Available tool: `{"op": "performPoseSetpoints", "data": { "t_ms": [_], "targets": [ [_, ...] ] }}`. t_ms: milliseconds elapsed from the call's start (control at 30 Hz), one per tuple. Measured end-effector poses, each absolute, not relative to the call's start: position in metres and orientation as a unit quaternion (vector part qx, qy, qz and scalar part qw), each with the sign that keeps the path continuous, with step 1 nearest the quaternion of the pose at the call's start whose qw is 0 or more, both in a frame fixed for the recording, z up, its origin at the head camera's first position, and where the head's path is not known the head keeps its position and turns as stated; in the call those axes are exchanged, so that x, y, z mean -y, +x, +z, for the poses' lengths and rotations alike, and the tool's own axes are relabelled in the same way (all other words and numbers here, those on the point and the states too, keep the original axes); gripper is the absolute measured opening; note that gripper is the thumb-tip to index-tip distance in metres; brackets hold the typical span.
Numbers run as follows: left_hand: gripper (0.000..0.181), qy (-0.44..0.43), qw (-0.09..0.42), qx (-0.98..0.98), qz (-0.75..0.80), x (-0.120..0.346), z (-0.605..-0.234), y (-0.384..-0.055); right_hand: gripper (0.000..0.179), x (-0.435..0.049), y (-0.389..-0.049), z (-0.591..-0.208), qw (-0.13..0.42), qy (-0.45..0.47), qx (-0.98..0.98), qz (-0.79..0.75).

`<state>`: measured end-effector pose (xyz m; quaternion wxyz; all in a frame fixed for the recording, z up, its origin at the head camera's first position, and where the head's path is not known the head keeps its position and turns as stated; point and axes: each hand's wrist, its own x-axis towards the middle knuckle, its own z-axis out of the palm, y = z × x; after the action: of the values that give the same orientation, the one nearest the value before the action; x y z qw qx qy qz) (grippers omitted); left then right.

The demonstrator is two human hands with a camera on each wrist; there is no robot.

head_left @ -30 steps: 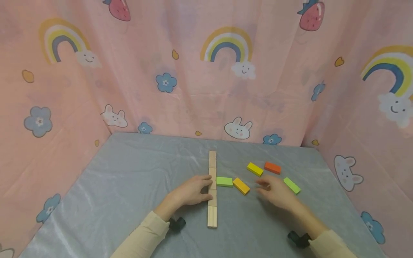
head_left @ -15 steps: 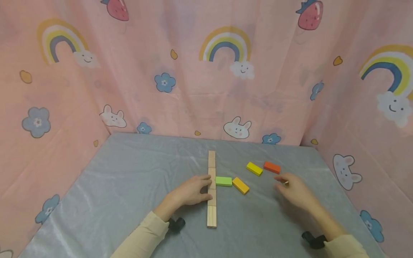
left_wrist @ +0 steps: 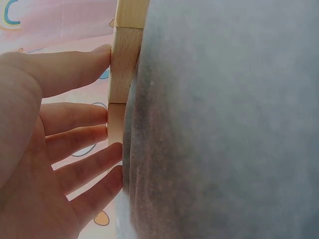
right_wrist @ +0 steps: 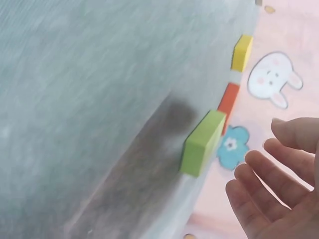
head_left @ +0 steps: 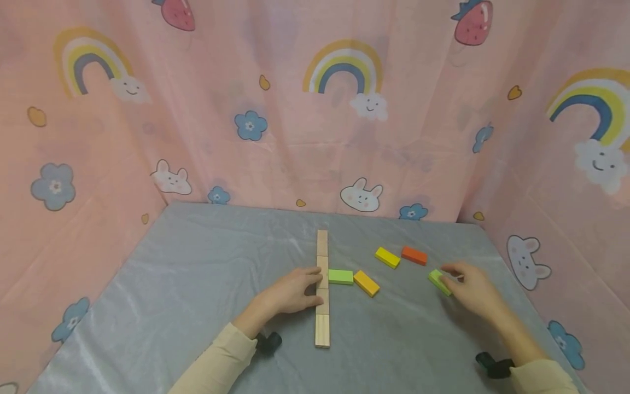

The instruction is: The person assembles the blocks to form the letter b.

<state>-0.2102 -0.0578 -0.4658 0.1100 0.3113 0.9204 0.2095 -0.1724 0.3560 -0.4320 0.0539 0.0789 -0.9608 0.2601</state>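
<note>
Resting the left hand (head_left: 295, 288) against the wooden row (head_left: 325, 288), below the centre of the frame, with thumb and fingertips at its left edge, fingers spread and nearly straight rather than curled round it. Seeing that row running from below mid-frame toward the bottom edge, made of plain pieces set end to end.

Holding the right hand (head_left: 474, 290) at the lower right, just beside the outer green block (head_left: 436, 278), with thumb and fingers relaxed and parted, not clasping. Overlapping the block's right side with the thumb in the head view, but showing a gap between fingers and block in the right wrist view.

Finding the inner green block (head_left: 340, 277) lying crosswise at the row's right side, right of the left hand. Seeing the orange block (head_left: 366, 283) slanting just beside its right end; not being able to tell whether touching. Seeing the yellow block (head_left: 387, 258) and the red block (head_left: 414, 255) lying near each other, farther up and right. Spreading beneath everything, as grey cloth (head_left: 197, 295); hanging behind, across the upper frame, as pink curtain (head_left: 315, 148).
</note>
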Motion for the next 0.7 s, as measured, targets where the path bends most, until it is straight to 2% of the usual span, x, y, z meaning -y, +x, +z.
{"op": "performPoseSetpoints", "data": {
  "t_ms": [700],
  "targets": [
    [0.06, 0.316, 0.105, -0.921, 0.203, 0.058, -0.467, -0.211, 0.043, -0.373, -0.175, -0.449, -0.013, 0.022, 0.96, 0.277]
  ]
}}
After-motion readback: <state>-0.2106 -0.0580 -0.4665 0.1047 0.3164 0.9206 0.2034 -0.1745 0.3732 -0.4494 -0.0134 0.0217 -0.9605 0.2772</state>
